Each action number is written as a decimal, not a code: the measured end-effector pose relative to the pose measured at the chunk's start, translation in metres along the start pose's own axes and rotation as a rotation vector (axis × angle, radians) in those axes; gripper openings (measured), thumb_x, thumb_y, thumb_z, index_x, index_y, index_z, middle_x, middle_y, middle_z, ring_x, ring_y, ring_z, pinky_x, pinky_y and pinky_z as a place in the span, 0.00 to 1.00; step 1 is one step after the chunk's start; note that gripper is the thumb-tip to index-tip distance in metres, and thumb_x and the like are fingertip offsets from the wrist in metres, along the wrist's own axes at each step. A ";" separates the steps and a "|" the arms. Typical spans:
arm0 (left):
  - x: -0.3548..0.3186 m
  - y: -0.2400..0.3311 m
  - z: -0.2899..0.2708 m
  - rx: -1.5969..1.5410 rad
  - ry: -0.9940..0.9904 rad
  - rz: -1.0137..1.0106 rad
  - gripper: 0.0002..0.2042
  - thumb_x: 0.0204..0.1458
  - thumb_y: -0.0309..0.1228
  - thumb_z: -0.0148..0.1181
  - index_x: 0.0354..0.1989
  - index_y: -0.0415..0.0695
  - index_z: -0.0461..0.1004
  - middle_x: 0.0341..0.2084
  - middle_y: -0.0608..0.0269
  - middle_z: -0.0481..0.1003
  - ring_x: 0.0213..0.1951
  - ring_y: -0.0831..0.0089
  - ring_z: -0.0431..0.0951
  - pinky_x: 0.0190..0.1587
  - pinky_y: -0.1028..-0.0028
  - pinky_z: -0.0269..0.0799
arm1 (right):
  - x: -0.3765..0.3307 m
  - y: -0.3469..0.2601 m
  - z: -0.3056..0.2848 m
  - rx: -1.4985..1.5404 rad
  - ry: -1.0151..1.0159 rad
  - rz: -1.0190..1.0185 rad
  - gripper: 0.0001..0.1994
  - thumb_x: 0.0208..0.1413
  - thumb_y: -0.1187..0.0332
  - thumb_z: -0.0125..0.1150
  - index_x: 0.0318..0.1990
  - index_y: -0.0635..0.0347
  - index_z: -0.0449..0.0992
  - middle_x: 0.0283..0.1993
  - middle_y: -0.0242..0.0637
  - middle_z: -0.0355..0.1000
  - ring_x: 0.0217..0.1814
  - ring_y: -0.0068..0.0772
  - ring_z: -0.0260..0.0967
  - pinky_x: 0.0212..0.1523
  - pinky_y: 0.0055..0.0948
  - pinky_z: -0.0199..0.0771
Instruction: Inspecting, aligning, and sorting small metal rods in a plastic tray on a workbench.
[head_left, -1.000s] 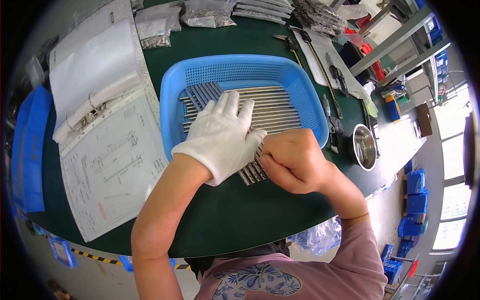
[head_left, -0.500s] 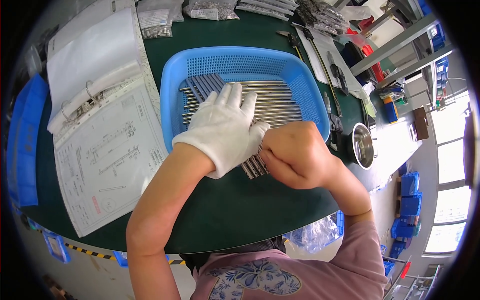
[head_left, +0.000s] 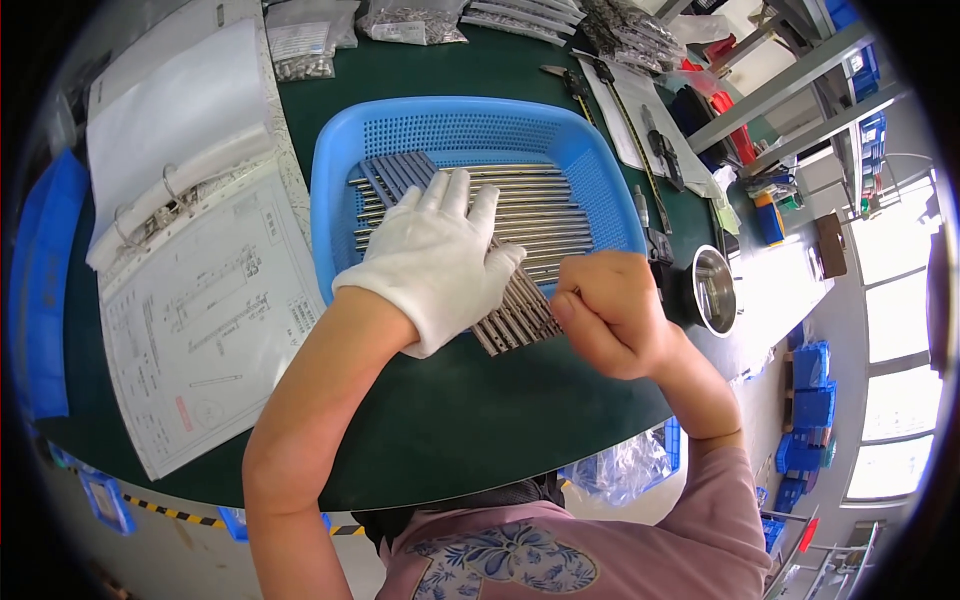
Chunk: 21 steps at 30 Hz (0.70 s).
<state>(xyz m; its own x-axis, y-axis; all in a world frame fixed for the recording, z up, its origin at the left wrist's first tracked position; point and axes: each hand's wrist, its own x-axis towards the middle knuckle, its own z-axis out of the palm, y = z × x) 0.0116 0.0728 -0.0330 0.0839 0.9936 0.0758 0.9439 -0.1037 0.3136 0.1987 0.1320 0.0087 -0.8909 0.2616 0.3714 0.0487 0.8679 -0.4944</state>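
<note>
My left hand (head_left: 435,265), in a white glove, lies flat with fingers spread over a slanted row of metal rods (head_left: 512,318). Their drilled or slotted ends stick out past the front rim of a blue perforated basket (head_left: 322,190). At the far end of this row, a grey-blue ridged piece (head_left: 395,178) shows beyond my fingertips. More shiny rods (head_left: 545,210) lie side by side in the basket underneath. Bare and curled into a fist, my right hand (head_left: 615,315) is just right of the rod ends; whatever its fingers may hold is hidden.
An open ring binder (head_left: 215,320) with drawings lies left of the basket. Calipers (head_left: 660,150) and papers are at the right, near a steel bowl (head_left: 712,290). Bags of small metal parts (head_left: 415,22) line the back. A metal shelf frame (head_left: 790,95) rises at the far right.
My right fist has shifted right, away from my gloved hand, uncovering more of the rod ends. My left hand stays on the rods. The whole view has shifted slightly.
</note>
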 end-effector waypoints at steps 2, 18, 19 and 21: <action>-0.001 0.001 -0.005 0.004 -0.005 0.005 0.30 0.62 0.45 0.38 0.63 0.31 0.54 0.63 0.36 0.54 0.66 0.48 0.53 0.67 0.62 0.49 | -0.003 0.000 0.005 0.043 0.032 0.041 0.06 0.50 0.76 0.55 0.23 0.63 0.68 0.17 0.40 0.61 0.18 0.46 0.61 0.19 0.37 0.58; -0.005 -0.002 -0.007 -0.022 0.025 0.034 0.28 0.61 0.43 0.42 0.61 0.31 0.57 0.61 0.34 0.57 0.64 0.45 0.56 0.65 0.61 0.53 | 0.002 0.000 0.020 0.057 0.094 0.059 0.08 0.50 0.74 0.56 0.21 0.62 0.65 0.17 0.41 0.60 0.17 0.47 0.60 0.19 0.40 0.58; -0.005 -0.003 -0.006 -0.013 0.036 0.041 0.28 0.61 0.43 0.42 0.61 0.31 0.57 0.61 0.34 0.57 0.64 0.45 0.56 0.65 0.61 0.53 | 0.002 0.000 0.020 0.058 0.093 0.059 0.08 0.50 0.74 0.56 0.21 0.62 0.65 0.17 0.41 0.60 0.17 0.47 0.60 0.19 0.40 0.58; -0.006 -0.005 -0.004 -0.007 0.039 0.039 0.28 0.61 0.43 0.42 0.61 0.30 0.57 0.61 0.34 0.57 0.64 0.45 0.57 0.64 0.60 0.53 | 0.003 -0.001 0.020 0.051 0.077 0.066 0.08 0.49 0.74 0.56 0.21 0.62 0.65 0.17 0.42 0.60 0.17 0.47 0.60 0.19 0.40 0.58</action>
<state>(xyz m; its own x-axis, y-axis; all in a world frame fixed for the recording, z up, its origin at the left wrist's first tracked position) 0.0055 0.0672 -0.0314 0.1085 0.9862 0.1247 0.9379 -0.1432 0.3160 0.1865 0.1237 -0.0057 -0.8490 0.3508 0.3952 0.0812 0.8256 -0.5584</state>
